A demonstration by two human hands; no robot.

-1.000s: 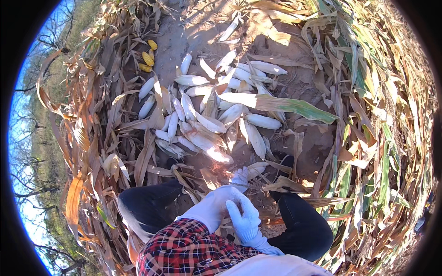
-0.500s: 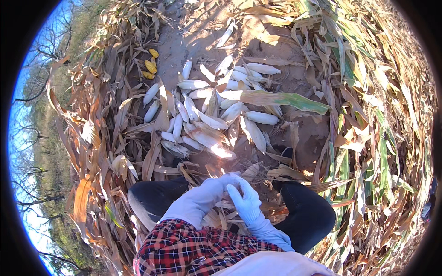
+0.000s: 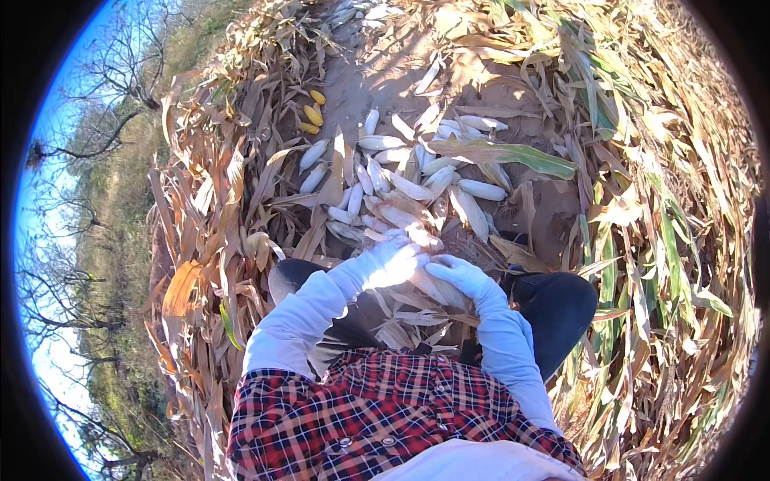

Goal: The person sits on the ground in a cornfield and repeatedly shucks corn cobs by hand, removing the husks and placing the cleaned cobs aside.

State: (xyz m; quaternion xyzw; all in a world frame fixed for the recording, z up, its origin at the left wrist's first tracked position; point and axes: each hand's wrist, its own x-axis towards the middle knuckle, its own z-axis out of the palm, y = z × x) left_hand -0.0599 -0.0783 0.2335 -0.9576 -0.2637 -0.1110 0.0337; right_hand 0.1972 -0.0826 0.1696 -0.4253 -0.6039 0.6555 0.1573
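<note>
Both hands wear white gloves and meet low in front of me, above my lap. A pale ear of corn (image 3: 438, 289), seemingly in dry husk, slants below and between them. My right hand (image 3: 462, 275) curls over its upper side with fingers together. My left hand (image 3: 395, 261) closes at its upper left end, though bright glare washes out the fingertips. Just beyond the hands lies a loose pile of ears in whitish husks (image 3: 385, 176), some with brown leaves among them. A long green-and-tan leaf (image 3: 505, 154) lies across the pile.
Several bare yellow cobs (image 3: 313, 115) lie at the far left of the pile. Dry stalks and leaves (image 3: 200, 216) bank up on the left, and a larger heap (image 3: 658, 216) on the right. My dark-trousered knees (image 3: 553, 313) flank my hands. Leafless trees (image 3: 104, 136) stand at far left.
My hands have moved up and away from my body, closer to the pile, and are slightly farther apart. The pale ear now shows between them. The whole view has shifted a little.
</note>
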